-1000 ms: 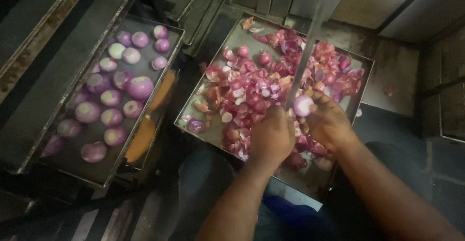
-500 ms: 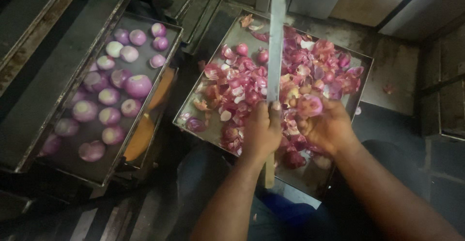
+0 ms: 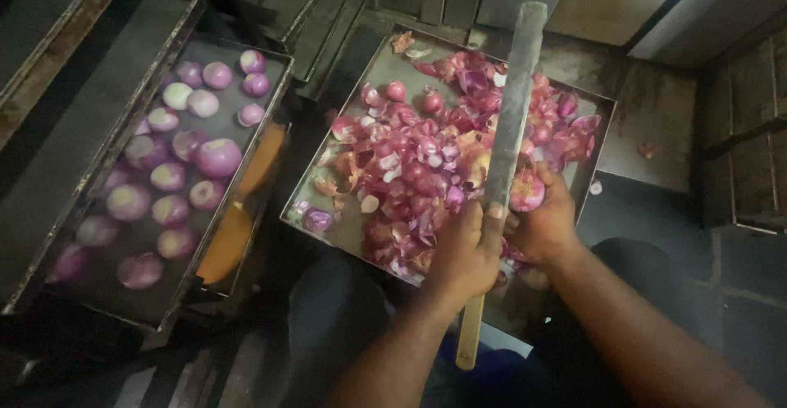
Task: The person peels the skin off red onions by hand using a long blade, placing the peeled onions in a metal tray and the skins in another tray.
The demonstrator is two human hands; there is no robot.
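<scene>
Onion skins [image 3: 426,162] crowd the metal tray [image 3: 328,203], leaving bare strips along its near-left edge. The long knife [image 3: 512,113] bars the middle; peeled onions [image 3: 176,170] fill the left tray [image 3: 184,293].

knife [image 3: 512,104] raised upright from the peels, onion [image 3: 526,192] drawn beside its blade

Long flat knife [image 3: 512,113] gripped by left hand [image 3: 463,252], blade raised over metal tray [image 3: 602,141] of red onion peels [image 3: 418,162]. Onion [image 3: 526,191] held by right hand [image 3: 545,223]. Peeled onions [image 3: 168,174] seen in dark tray [image 3: 176,305] at left.
</scene>
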